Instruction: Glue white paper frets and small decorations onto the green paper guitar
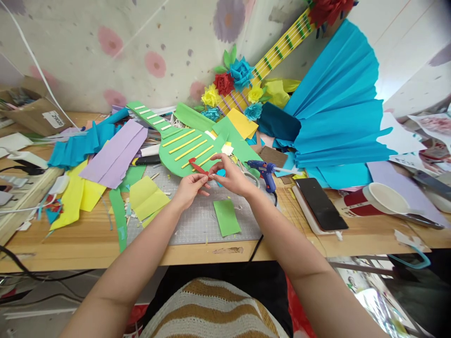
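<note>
Between my two hands is a small strip of red paper (198,167), its free end pointing up and to the left. My left hand (192,188) pinches its lower part. The fingertips of my right hand (228,173) close on the same end from the right. Behind the hands lies a green guitar-shaped cutout (172,155) with yellow strips on its body and pale ones along its neck. A green paper rectangle (226,217) rests on the grey cutting mat (190,225) below my hands.
Right of my hands lies a blue glue gun (266,171). Further right are a phone (320,204) and a paper cup (373,199). Blue pleated paper (341,103) and a yellow flowered guitar (278,51) lean at the back. Purple paper (114,152) and a black-handled cutter (146,160) lie left.
</note>
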Tool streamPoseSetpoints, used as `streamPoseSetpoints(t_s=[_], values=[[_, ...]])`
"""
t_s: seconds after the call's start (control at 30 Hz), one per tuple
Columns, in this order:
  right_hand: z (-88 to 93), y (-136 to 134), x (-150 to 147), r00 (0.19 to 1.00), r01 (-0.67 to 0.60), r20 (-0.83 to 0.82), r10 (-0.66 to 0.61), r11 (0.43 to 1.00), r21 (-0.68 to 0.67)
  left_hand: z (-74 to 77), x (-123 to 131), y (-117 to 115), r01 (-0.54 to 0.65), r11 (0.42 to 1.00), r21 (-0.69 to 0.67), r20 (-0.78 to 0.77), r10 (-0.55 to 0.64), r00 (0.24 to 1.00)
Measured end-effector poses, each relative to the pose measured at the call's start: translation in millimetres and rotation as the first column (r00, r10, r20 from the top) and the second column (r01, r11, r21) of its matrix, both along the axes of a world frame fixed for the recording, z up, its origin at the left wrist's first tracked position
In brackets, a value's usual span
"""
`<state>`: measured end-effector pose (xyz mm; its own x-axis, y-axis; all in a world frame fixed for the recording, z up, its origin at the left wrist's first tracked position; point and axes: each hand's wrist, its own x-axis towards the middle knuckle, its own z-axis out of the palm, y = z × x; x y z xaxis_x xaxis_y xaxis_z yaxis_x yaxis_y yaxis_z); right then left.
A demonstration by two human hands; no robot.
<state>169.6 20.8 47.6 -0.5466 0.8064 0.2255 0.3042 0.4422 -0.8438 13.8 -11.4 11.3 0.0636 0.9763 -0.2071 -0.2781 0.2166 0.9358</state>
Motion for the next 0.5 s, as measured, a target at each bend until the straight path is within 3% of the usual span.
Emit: streamPoseSetpoints(t_s=[0.2, 0.5], values=[[0.5, -1, 0, 0.999, 0.009, 0.042, -0.011, 0.999, 0.044, -0.6, 1, 0, -0.006, 1.000, 0.016, -0.040, 0.007, 0.999], [-14.0, 7, -5, 0.998, 0.040, 0.034, -0.044, 0.994, 0.100, -5.3, 3, 2, -0.097, 0.994, 0.044, -0.077, 0.100, 0.992]])
